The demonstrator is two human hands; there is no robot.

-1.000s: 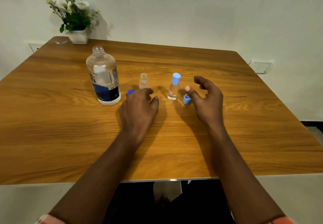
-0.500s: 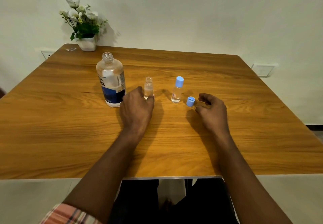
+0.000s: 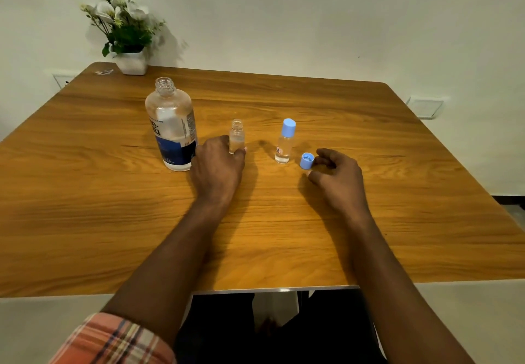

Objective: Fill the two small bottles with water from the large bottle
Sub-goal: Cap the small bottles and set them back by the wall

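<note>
Right now the person's left hand (image 3: 218, 164) rests low on the wooden table (image 3: 383, 221), thumb and fingers curled round the foot of the open small bottle (image 3: 236, 135). That bottle stands upright with no cap on it and rises just past the fingertips, its neck clear above the hand. The large bottle (image 3: 172, 124) stands upright just to the left of that hand, almost against the knuckles, its mouth uncapped and its blue label facing the person.

The right hand (image 3: 338, 177) lies on the table too, fingers curled inward. At its fingertips sits the loose blue cap (image 3: 307, 161), tipped so that its hollow shows, pinched between thumb tip and forefinger. The capped small bottle (image 3: 284, 143) stands upright just beyond and to the left of that cap, in the gap between the two hands and nearer the right one, touched by neither.

Far beyond the left hand, at the table's back corner, a white pot of flowers (image 3: 127, 31) stands by the wall. A plaid sleeve (image 3: 113, 341) shows on the left forearm.
</note>
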